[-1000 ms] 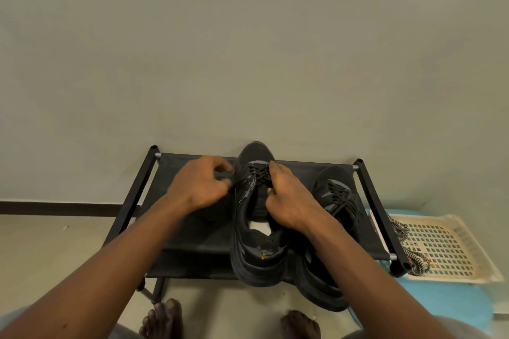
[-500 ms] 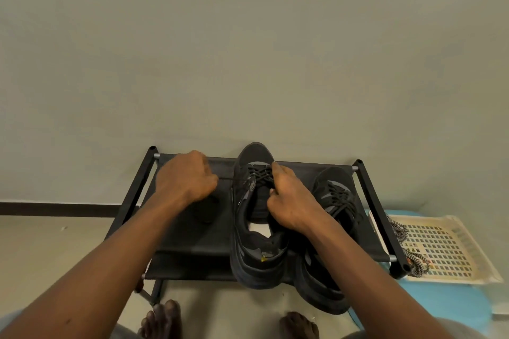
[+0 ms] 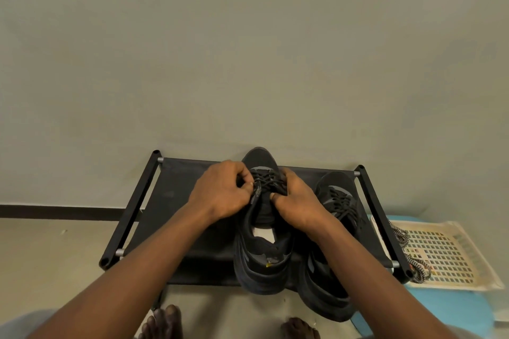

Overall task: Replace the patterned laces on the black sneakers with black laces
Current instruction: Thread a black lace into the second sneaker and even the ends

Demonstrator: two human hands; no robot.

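Black sneaker (image 3: 261, 278) bears yellow tag (image 3: 267, 265), perhaps a label, unreadable.

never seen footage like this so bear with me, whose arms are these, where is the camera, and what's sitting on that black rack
There is no machine here. A person wears one camera on the head, looking forward and down, so the arms are their own. The left hand pinches the black lace of the middle sneaker. The right hand grips that sneaker at its lacing. A second sneaker, laced in black, stands beside it on the black rack. The patterned laces lie on a cream tray to the right.
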